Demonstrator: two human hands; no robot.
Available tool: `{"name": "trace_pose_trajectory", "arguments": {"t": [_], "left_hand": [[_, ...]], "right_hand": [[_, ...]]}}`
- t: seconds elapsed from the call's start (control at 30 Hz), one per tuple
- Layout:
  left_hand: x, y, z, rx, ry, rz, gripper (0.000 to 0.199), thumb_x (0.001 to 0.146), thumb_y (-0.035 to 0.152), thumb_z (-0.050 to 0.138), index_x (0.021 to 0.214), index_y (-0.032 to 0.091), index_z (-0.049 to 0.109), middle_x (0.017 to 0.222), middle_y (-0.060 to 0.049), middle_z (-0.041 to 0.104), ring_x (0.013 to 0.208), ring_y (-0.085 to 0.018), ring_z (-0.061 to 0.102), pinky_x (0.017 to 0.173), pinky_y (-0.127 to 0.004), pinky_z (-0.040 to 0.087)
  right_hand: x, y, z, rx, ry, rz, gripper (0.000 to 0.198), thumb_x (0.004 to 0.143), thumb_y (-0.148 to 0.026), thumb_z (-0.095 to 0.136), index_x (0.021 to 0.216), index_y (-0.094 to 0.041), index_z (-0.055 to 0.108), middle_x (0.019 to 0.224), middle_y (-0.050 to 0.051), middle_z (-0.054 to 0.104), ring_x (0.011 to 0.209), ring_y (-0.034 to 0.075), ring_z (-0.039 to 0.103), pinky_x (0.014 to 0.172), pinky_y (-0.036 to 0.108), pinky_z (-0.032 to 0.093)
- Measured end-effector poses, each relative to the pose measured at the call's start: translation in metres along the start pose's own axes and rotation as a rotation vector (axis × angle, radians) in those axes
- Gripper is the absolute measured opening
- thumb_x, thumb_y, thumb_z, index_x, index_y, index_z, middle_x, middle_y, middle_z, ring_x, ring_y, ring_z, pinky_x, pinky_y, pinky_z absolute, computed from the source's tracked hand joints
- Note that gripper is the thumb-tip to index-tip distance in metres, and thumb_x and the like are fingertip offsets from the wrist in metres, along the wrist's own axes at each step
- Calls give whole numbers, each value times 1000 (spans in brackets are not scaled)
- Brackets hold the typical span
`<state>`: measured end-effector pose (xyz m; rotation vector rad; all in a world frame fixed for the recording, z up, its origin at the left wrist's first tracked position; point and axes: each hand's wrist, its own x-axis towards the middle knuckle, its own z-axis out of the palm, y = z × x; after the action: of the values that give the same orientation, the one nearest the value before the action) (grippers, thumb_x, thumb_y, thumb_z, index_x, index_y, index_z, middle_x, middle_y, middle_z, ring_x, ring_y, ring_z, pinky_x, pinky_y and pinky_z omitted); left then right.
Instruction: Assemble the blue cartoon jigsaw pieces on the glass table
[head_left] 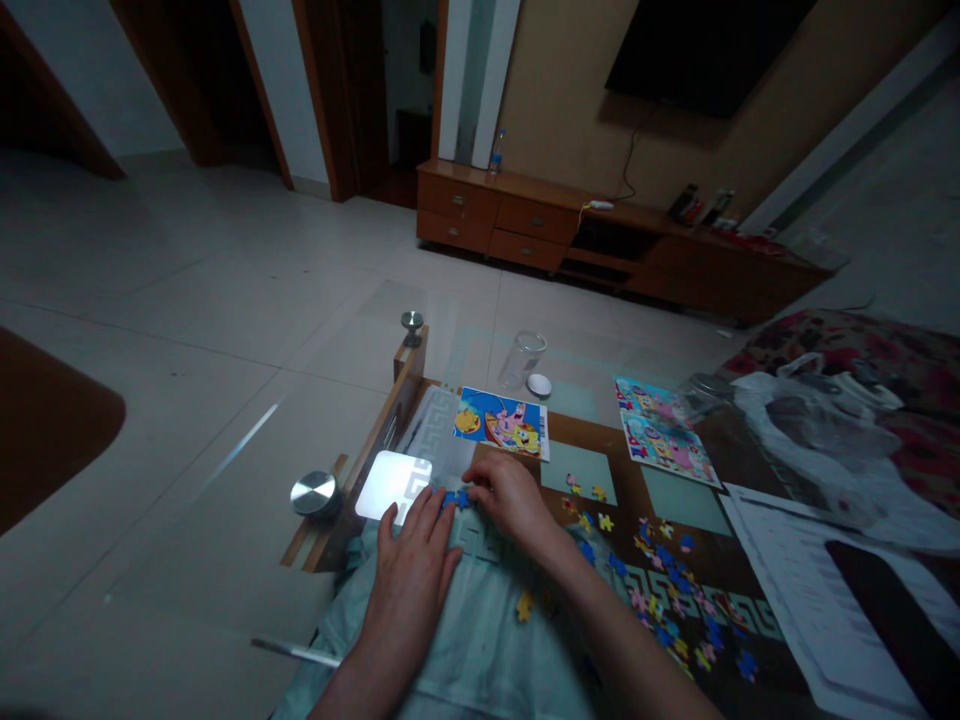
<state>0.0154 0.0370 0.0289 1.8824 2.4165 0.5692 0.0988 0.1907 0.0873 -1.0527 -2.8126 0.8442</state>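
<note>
Just past the outstretched left hand (411, 560), at its fingertips, a short strip of blue puzzle pieces (456, 498) lies on the bench (589, 432), its long axis running roughly left to right; the right hand (504, 495) meets its right end, so both hands are about equally near. The left fingers are flat and slightly apart, the right ones curled narrow at the strip, though I cannot tell whether they pinch it. At least two pieces show there; the rest is covered. To the right spread loose pieces (679, 580), too many and overlapping to count, beside one phone (892, 615) on paper (772, 570). Farther off are one picture card (501, 422), one clear jar (523, 360), one white lid (538, 385) and, beyond the bench, one cabinet (517, 215).
</note>
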Motion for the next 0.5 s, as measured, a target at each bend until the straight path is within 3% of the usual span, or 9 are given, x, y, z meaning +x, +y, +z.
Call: {"name": "trace_pose_trajectory", "arguments": {"t": [0.27,0.5], "left_hand": [[2,1,-3,29,-69,-12,41,88,14,50,129,18,53,142,-11,51,131,-29,46,103,-58,37],[-1,-3,1,3,-5,13,40,89,14,46,129,18,53,140,-12,53,130,-27,47,103,-55,37]], "right_hand": [[-13,6,9,-2,47,20,17,81,-11,65,95,-17,72,99,9,68,98,22,58,87,31,43],[-16,-4,17,-83,51,17,12,83,-13,66,94,-17,71,98,7,64,98,22,55,84,31,41]]}}
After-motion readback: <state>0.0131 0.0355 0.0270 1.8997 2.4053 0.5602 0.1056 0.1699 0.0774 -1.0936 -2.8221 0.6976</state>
